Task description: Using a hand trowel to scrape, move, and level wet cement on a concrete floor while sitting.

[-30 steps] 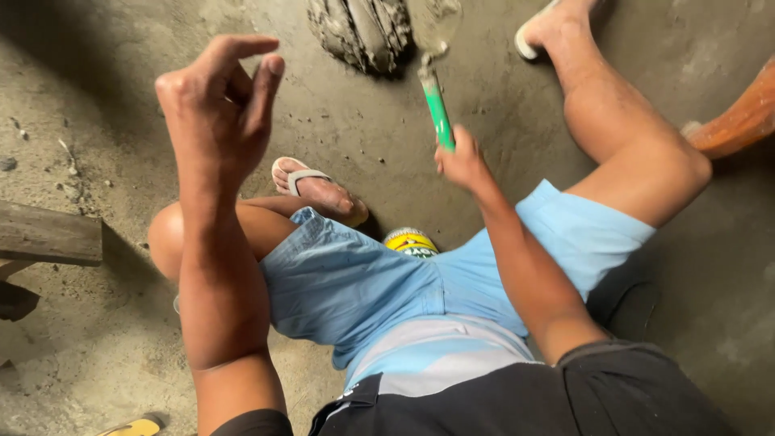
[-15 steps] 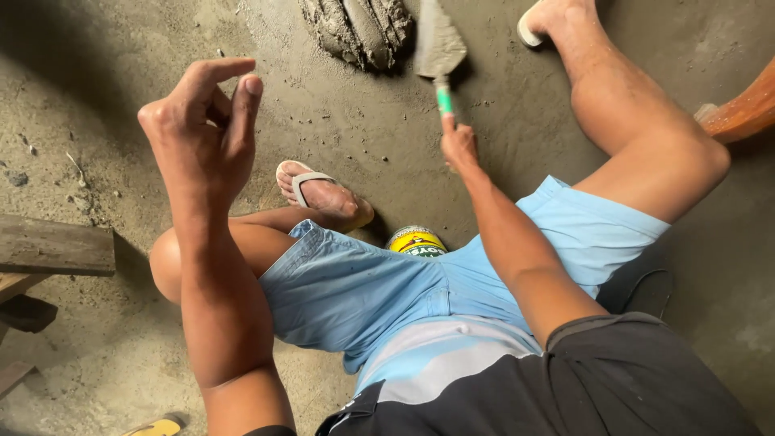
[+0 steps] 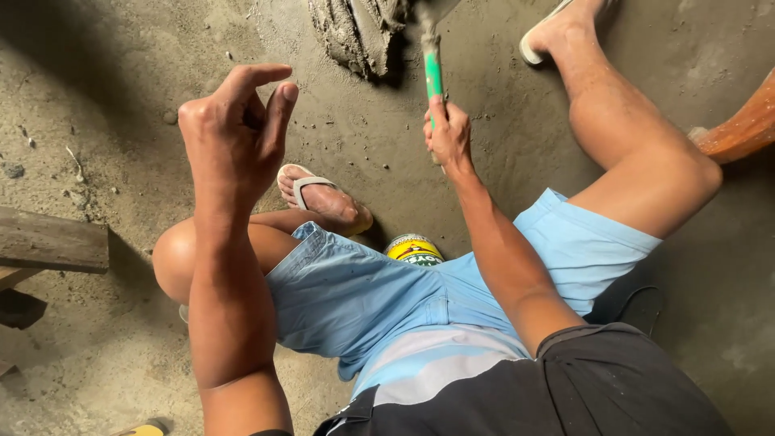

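My right hand grips the green handle of a trowel, whose metal blade reaches the top edge of the view beside a heap of wet grey mortar. My left hand is raised in front of me at the left, empty, with the fingers loosely curled and apart. I sit low on the ground in light blue shorts, the left leg folded under with its sandalled foot on the floor, the right leg stretched toward the mortar.
The sandy concrete floor carries small stones. A wooden plank lies at the left edge. A yellow round can sits between my legs. A brown curved object is at the right edge.
My right hand has pushed the trowel further toward the mortar heap, so the blade is now mostly out of view. My left hand has stayed raised, drifting slightly.
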